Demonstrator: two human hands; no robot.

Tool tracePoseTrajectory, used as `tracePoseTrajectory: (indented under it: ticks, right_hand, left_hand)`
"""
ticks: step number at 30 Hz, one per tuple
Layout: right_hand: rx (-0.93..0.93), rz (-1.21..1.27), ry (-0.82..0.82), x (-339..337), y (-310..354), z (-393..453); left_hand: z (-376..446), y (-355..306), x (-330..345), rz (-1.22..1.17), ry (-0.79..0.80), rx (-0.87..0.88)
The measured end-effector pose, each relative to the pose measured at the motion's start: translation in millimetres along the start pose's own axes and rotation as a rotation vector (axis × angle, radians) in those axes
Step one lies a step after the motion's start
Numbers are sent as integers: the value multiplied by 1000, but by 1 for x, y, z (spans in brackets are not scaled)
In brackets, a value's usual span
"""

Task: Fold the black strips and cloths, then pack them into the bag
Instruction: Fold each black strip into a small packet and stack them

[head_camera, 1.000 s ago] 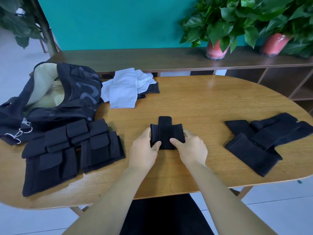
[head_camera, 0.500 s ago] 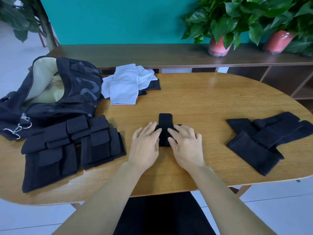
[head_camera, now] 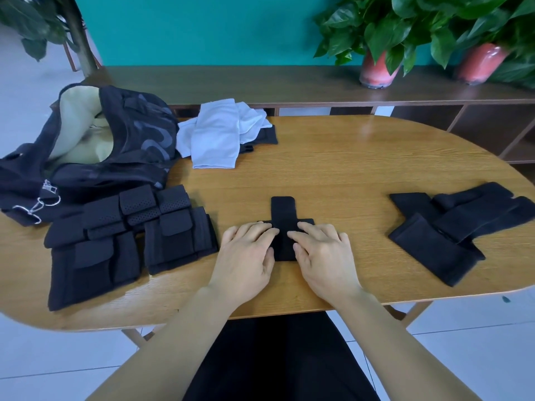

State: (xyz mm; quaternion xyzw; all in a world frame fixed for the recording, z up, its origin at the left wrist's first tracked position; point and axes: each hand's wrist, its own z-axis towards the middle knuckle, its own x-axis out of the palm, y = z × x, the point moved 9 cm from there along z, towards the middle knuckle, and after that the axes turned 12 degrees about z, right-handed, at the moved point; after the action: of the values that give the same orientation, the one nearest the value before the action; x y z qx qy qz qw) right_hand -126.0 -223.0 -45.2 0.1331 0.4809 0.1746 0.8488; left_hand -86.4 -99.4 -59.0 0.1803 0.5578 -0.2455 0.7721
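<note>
A folded black strip lies in the middle of the wooden table. My left hand and my right hand lie flat on its two sides with straight fingers, pressing it down; its tab sticks out beyond my fingertips. A stack of folded black strips sits at the left. Loose black strips lie in a pile at the right. The open black bag with a pale lining lies at the far left.
Light blue cloths lie over a black cloth behind the bag. A dark shelf behind the table carries two potted plants. The near table edge is just under my wrists.
One second ago both hands pinched the strip's sides with curled fingers. They have since flattened onto it and now press it against the table.
</note>
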Motion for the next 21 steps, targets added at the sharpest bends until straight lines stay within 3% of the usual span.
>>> tracePoseTrajectory:
  ticks: [4,8,14,21]
  right_hand:
    - [40,24,4,-5,2,6]
    - [271,119,52,-7,-21,46]
    - [549,11,455,38,-54,83]
    - [530,-49,644,53,-47,100]
  left_hand:
    - [-5,-1,-1,-10,5,5]
    - [-5,-1,-1,-16,14,7]
    - [-5,-1,3,12,58,-18]
    - [-4,-1,1,17,48,-27]
